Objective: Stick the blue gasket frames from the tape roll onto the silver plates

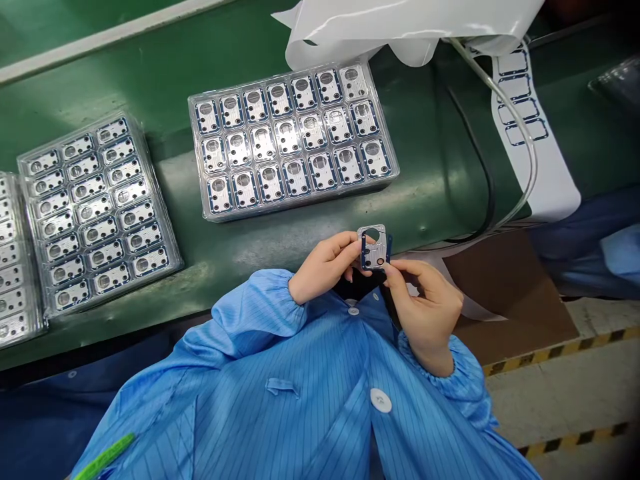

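A small silver metal plate [379,256] with a large round hole is held up near my chest, at the bench's front edge. My left hand [333,260] grips it by its left side, thumb in front and fingers behind. At the lower right corner, my right hand [423,303] pinches with thumb and forefinger. A dark blue strip [389,248] stands out along the plate's right edge; whether it is fully stuck to the metal I cannot tell. Beyond my hands lies a clear plastic tray [300,195] of similar plates with blue edging.
More stacked trays [165,230] of plates stand on the green bench [200,280] at left. A white liner sheet [555,180] with blue frame outlines hangs at right, beside a clear hose [530,150] and a black cable [480,160]. Below is a brown cardboard box [520,293].
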### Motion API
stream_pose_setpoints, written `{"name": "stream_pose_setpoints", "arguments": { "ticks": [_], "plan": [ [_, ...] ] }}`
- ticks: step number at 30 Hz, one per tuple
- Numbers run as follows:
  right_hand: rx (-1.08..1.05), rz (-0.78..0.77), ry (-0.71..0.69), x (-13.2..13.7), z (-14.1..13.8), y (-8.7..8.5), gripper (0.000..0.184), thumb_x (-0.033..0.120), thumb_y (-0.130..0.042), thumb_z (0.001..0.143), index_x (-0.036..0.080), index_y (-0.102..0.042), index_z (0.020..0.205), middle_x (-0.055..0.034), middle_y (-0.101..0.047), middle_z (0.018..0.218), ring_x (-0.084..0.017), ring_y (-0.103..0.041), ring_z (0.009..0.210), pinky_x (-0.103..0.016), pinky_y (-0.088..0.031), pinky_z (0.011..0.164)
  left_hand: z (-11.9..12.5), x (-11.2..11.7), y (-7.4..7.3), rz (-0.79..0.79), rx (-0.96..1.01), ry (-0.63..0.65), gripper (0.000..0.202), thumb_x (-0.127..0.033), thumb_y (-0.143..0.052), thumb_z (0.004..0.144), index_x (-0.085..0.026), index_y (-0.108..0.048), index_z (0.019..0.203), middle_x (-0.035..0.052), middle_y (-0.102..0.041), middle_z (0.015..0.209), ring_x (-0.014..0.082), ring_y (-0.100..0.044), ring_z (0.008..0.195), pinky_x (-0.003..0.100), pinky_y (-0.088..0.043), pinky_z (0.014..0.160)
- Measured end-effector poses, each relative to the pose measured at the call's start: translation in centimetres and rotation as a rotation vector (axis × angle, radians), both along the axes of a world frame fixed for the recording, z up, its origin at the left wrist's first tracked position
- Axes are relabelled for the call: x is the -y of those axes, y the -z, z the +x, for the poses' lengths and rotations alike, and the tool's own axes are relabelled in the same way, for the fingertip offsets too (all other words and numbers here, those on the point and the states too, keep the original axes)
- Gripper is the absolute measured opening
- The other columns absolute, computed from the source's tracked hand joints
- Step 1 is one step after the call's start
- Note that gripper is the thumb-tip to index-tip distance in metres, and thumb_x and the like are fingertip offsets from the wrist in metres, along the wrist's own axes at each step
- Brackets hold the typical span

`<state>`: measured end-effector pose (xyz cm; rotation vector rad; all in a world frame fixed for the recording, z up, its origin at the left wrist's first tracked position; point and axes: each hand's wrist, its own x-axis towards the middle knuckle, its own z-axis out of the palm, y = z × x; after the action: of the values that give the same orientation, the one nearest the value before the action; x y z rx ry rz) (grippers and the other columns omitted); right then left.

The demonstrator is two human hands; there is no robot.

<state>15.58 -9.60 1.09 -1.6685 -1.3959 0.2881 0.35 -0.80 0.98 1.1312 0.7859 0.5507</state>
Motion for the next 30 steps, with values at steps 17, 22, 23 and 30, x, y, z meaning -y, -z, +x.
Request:
{"name": "stream_pose_setpoints", "arguments": {
  "ticks": [17,22,23,30],
  "plan": [
    [0.152,0.14,-0.058,-0.34,-0.26,-0.32,0.012,0.011,-0.068,0.086,0.021,-0.068,0.093,-0.0014,-0.074,0.083,-0.016,-0.07,0.073,-0.028,-0.057,0.068,0.07,-0.05,-0.53,-0.019,0.02,-0.011,0.044,-0.051,-0.054,0.093,-0.012,-0.063,0.11,0.0021,-0.063,0.076,0.0092,-0.063,0.065,0.017,-0.048,0.053],
    [0.16,0.161,-0.062,-0.47,-0.25,-0.26,0.013,0.009,-0.069,0.085,0.02,-0.067,0.092,-0.0014,-0.073,0.082,-0.016,-0.07,0.072,-0.028,-0.057,0.067,0.06,-0.01,-0.47,-0.02,0.028,-0.017,0.043,-0.05,-0.054,0.094,-0.011,-0.062,0.11,0.002,-0.063,0.077,0.0091,-0.063,0.065,0.017,-0.049,0.053],
    [0.166,0.164,-0.062,-0.5,-0.25,-0.24,0.013,0.009,-0.069,0.085,0.02,-0.067,0.092,-0.0013,-0.073,0.082,-0.016,-0.07,0.073,-0.027,-0.057,0.067,0.05,0.0,-0.47,-0.019,0.031,-0.017,0.043,-0.05,-0.054,0.094,-0.011,-0.062,0.11,0.0019,-0.063,0.078,0.009,-0.063,0.065,0.017,-0.049,0.052],
    [0.204,0.176,-0.057,-0.56,-0.33,-0.09,0.014,0.008,-0.068,0.085,0.02,-0.066,0.092,-0.0017,-0.073,0.082,-0.016,-0.07,0.074,-0.028,-0.058,0.069,-0.01,-0.04,-0.69,-0.018,0.033,-0.007,0.043,-0.05,-0.054,0.093,-0.011,-0.062,0.11,0.0016,-0.063,0.077,0.0079,-0.062,0.063,0.016,-0.048,0.053]
  ]
}}
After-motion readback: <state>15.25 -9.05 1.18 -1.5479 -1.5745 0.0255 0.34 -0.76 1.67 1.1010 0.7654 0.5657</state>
